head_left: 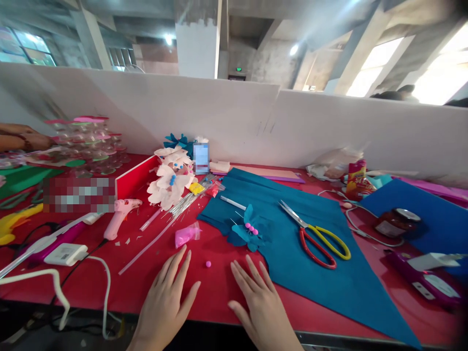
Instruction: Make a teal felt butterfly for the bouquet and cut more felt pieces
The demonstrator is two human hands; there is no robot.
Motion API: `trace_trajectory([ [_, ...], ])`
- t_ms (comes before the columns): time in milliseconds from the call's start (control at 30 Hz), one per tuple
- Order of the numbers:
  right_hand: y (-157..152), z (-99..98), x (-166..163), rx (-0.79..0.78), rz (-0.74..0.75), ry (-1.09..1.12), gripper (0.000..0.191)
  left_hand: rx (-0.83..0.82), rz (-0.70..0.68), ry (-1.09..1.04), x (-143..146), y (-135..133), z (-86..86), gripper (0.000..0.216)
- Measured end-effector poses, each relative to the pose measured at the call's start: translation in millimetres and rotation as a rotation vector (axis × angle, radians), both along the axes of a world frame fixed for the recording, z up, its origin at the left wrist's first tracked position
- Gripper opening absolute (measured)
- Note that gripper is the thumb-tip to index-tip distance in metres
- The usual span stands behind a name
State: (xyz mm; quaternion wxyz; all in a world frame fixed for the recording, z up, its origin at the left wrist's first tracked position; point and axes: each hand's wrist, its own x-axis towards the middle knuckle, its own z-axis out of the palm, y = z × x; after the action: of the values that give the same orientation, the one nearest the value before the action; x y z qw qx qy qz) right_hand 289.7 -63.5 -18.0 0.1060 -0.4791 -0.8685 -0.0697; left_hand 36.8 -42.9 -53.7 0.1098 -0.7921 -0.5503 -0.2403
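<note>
My left hand lies flat on the red table near its front edge, fingers stretched out, holding nothing. My right hand rests flat beside it, fingers spread, at the edge of a teal felt sheet. A small pink bead sits on the table between the two hands. Just beyond is a teal felt flower with pink beads at its centre. A small bag of pink beads lies to the left of it.
Red-and-yellow scissors lie on the teal felt. A pink glue gun, cream felt flowers, wires and cables sit left. A jar, blue sheet and purple tool are right. Another person's arm rests far left. A white partition stands behind.
</note>
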Motion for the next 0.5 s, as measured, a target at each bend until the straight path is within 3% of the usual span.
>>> trace_trajectory([
  [167,-3,-12.0,5,0.097,0.195,0.007,0.066,0.017,-0.01,-0.018,0,0,-2.1,0.061],
  [367,-1,-1.5,3,0.031,-0.014,0.079,0.054,0.008,0.019,-0.032,1,-1,0.8,0.053],
  [500,-1,0.9,7,0.012,0.168,0.096,0.061,0.018,-0.018,0.005,0,-1,4.1,0.049],
])
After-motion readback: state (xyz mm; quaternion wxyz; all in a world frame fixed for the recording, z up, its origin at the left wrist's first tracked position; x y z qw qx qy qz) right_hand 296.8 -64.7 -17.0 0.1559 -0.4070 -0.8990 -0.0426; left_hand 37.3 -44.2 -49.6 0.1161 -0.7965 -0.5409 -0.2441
